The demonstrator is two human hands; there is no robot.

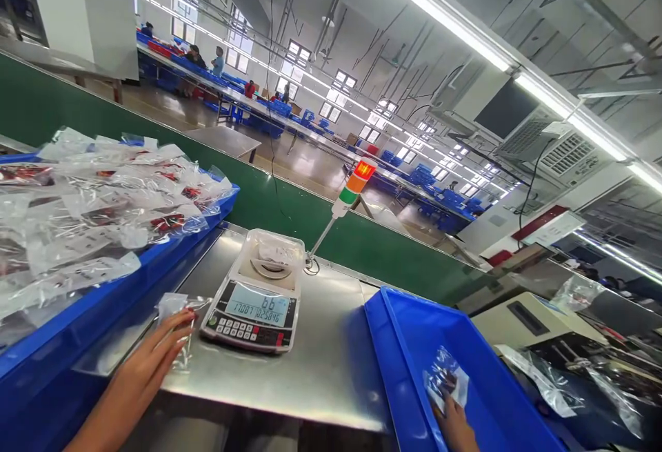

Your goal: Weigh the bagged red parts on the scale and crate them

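The left hand (pixel 158 348) comes in at the bottom edge on a bare forearm. Its fingers (pixel 178 331) are stretched out flat and close together, not curled. The tips rest on a clear plastic bag (pixel 176 307) that lies crumpled on the bench (pixel 325 362), just left of the scale. The bench top is brushed steel, smooth and dully reflective.

At the lower right only the upper part of the right hand (pixel 456 426) shows. Its fingers are closed on the lower edge of a small pouch (pixel 445 377), glossy and wrinkled, with something dark inside. The pouch is held low inside the blue bin (pixel 385 341), a hard plastic box with straight walls and a thick rim.

Between the hands stands the scale (pixel 254 297), in pale plastic with a sloping front. Its grey display shows a large "66" above a row of smaller digits that I cannot read with certainty. Below the display are small white keys and a few red ones. A clear cover sits over the round metal pan, and there is crinkled film on top.

To the left, a long blue tray (pixel 170 248) is heaped with clear bags (pixel 93 203), many holding red and dark parts. Behind the bench runs a matt green conveyor belt (pixel 372 248). A signal lamp (pixel 356 183) leans up from a thin white pole, stacked red, orange and green. At the far right a beige machine (pixel 532 317) stands beside more loose film bags (pixel 548 379).
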